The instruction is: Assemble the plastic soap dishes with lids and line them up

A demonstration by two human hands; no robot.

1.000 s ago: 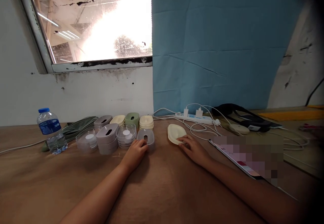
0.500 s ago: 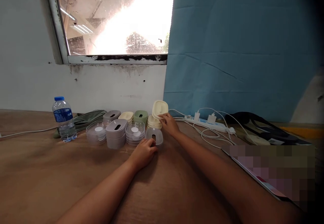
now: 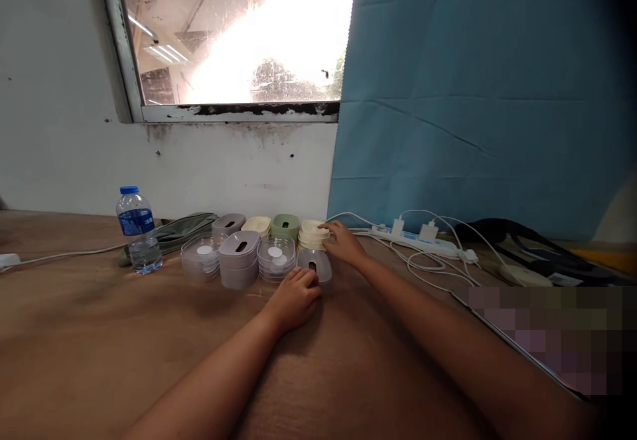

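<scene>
Lowered from its tilted, raised position of half a second ago, the cream dish (image 3: 313, 227) is now sitting roughly level on top of the cream stack (image 3: 310, 245), just right of the green box (image 3: 285, 225). The right grip (image 3: 344, 243) is standing farther right of that box, its fingertips touching the dish's right rim, so the dish is lying immediately left of the fingers. This grip is showing partly open with slightly curled fingers; whether it is pinching the rim, one cannot tell. The left grip (image 3: 294, 299) is resting on the worktop (image 3: 348, 373), nearer the person than the green box, loosely curled against the near left side of the translucent grey box (image 3: 321, 264); whether it is holding that box, one cannot tell. That grey box is standing in front and to the right of the green box. Clear bowls (image 3: 277, 262) are standing in front of the green box, the mauve boxes (image 3: 239, 261) are standing to its front left, and the water bottle (image 3: 138, 227) is standing well to its left.
</scene>
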